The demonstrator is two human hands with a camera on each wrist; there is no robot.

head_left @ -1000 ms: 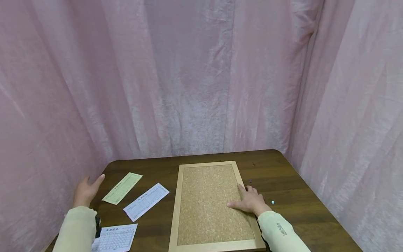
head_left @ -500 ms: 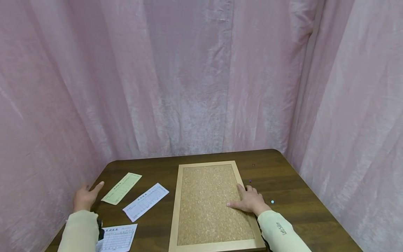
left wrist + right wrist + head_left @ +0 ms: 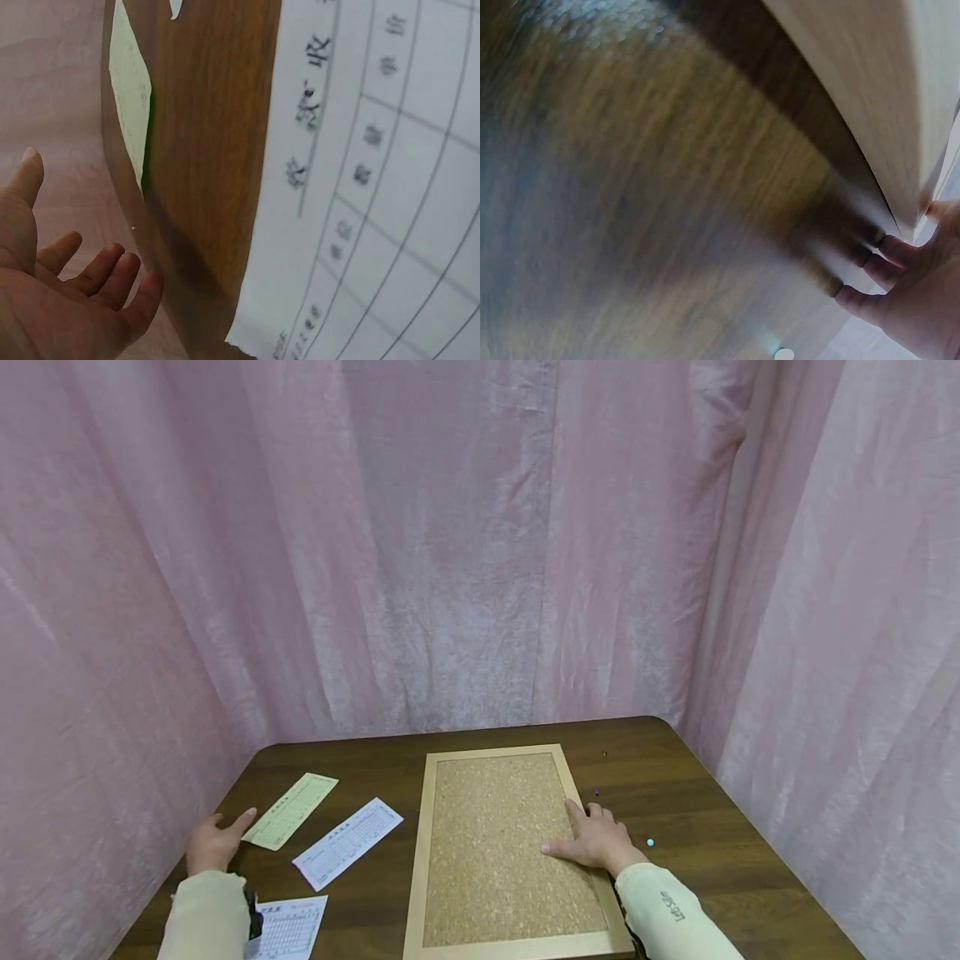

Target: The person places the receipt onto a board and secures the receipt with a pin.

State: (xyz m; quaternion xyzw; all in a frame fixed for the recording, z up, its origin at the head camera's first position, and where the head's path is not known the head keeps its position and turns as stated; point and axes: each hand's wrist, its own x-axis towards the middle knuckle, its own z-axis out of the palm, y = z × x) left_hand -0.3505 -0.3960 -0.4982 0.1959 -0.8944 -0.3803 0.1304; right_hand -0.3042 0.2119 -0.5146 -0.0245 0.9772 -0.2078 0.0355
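At the left edge of the table my left hand [image 3: 212, 846] hovers with its thumb spread toward the near corner of a pale green printed slip [image 3: 291, 812]. In the left wrist view its loosely bent fingers [image 3: 112, 277] hold nothing. A white slip [image 3: 347, 843] lies further right, and another white form [image 3: 375, 187] lies by my left wrist, its near part hidden by the sleeve in the head view. My right hand [image 3: 596, 843] rests on the right side of a wood-framed corkboard [image 3: 502, 852], thumb on the cork, several fingertips [image 3: 844, 292] down past the frame's edge.
Right of the board sit a small light-blue round piece [image 3: 650, 842], a tiny purple one [image 3: 597, 792] and a tiny brownish one [image 3: 604, 752]. The dark wooden table [image 3: 720, 860] has a rounded far corner. Pink curtains [image 3: 465, 568] surround it.
My left hand has lowered and shifted right, its thumb now at the green slip's near corner. My right hand, the board and the slips have stayed in place.
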